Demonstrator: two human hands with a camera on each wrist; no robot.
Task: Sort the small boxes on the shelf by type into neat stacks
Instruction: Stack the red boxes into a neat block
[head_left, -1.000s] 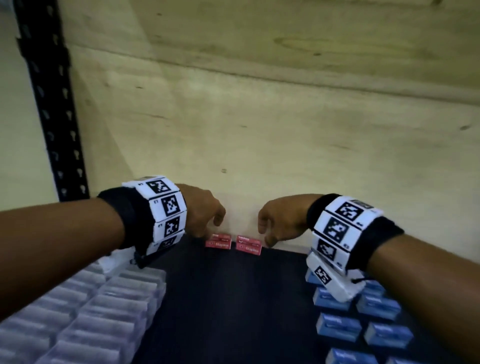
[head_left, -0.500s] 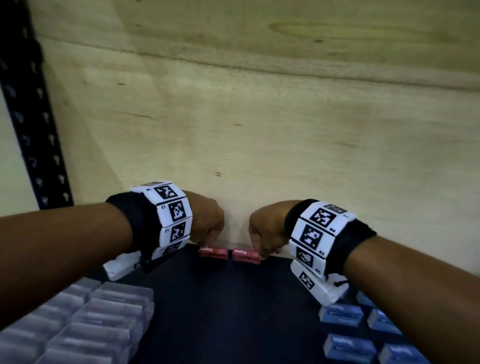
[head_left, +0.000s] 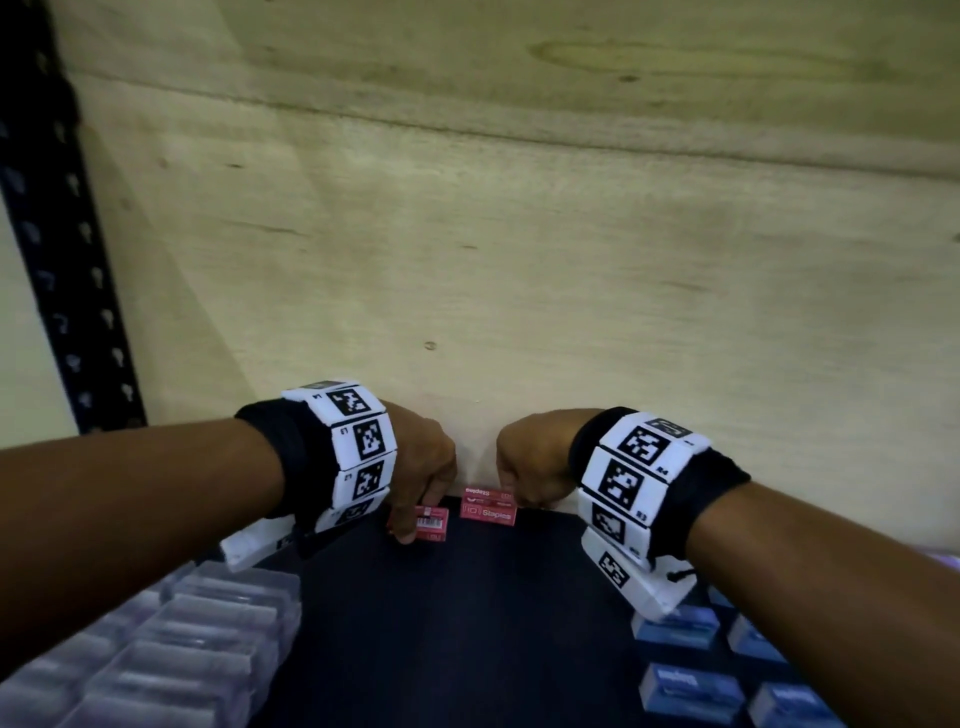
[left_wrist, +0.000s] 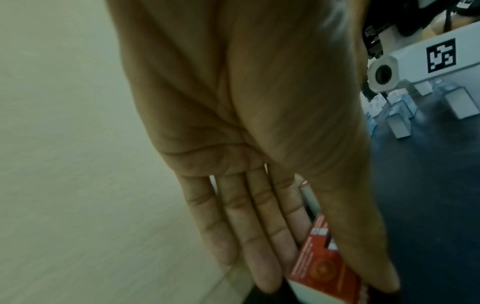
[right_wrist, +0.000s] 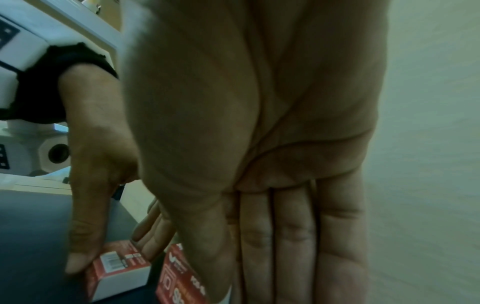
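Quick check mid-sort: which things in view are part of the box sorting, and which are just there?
In the job:
left hand pinching a small red cardboard box, barcode up
right hand gripping a red cardboard staples box
blue cardboard boxes
clear plastic boxes

Just there:
black perforated metal upright
plywood back panel

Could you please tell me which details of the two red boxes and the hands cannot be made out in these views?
- Head view: right hand hides its contact with the right red box.
- Left wrist view: left hand covers most of the left red box; its small print blurs.
- Right wrist view: right red box cut off by the bottom edge.
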